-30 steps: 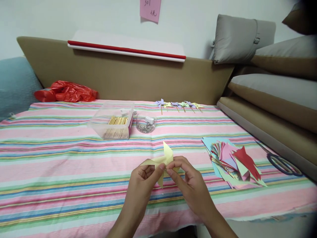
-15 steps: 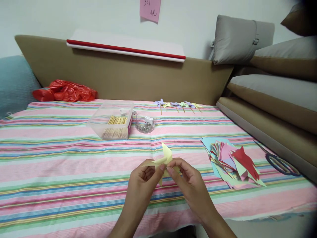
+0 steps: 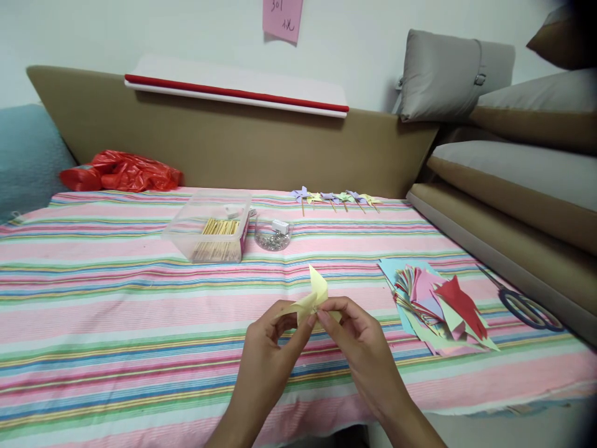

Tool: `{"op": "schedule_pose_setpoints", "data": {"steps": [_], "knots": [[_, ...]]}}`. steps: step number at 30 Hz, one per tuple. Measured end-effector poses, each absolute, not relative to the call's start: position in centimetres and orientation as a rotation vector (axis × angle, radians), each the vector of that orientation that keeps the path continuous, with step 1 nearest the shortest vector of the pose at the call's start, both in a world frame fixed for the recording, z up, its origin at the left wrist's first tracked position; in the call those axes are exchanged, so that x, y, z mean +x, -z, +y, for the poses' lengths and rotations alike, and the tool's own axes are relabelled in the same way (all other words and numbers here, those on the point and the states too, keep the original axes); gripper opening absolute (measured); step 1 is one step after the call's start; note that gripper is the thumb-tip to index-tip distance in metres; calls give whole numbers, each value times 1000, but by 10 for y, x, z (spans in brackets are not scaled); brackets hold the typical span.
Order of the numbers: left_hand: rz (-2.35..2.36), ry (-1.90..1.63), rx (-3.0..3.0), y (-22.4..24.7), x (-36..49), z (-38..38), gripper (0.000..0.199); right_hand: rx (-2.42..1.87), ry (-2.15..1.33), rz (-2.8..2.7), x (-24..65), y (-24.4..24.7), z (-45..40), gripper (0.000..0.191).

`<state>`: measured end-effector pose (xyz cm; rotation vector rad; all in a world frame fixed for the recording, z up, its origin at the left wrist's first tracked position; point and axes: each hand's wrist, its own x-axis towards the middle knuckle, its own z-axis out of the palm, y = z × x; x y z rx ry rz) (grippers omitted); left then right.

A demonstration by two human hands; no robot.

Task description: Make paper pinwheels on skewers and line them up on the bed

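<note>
A pale yellow paper pinwheel (image 3: 319, 287) is held between my two hands above the striped cloth. My left hand (image 3: 275, 339) pinches it from the left, with the thumb near its centre. From the right, my right hand (image 3: 354, 330) grips it with thumb and index finger, also close to the centre. One folded blade points up and another reaches left over my left fingers. Whatever small piece lies between the fingertips at the centre is too small to make out.
Beyond my hands stand a clear plastic box (image 3: 205, 214) with wooden sticks (image 3: 221, 227) and a round dish (image 3: 273, 239) of small metal pieces. Finished pinwheels (image 3: 331, 198) lie at the back. Coloured paper (image 3: 426, 295) and scissors (image 3: 522, 305) are at the right.
The pinwheel has tilted and shifted slightly right between my fingers; its lower blade, visible before below the fingers, no longer shows there. Both hands keep their grip.
</note>
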<state>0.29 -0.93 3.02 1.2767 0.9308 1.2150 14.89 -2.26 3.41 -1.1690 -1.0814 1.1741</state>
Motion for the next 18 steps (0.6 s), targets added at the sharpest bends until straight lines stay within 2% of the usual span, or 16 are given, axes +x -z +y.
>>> {"op": "schedule_pose_setpoints", "data": {"steps": [5,10,18], "knots": [[960,-1223,1314,-31,2,-11,12,-1125,-1187,-1024,148,-32,-22,24],[1006,-1193,1349,-31,1,-13,12,-1105,-1212,-983,147,-34,-20,39],[1027,-1210,1435,-31,0,-13,10,-1162,-1207,-1061,148,-34,-20,28]]}}
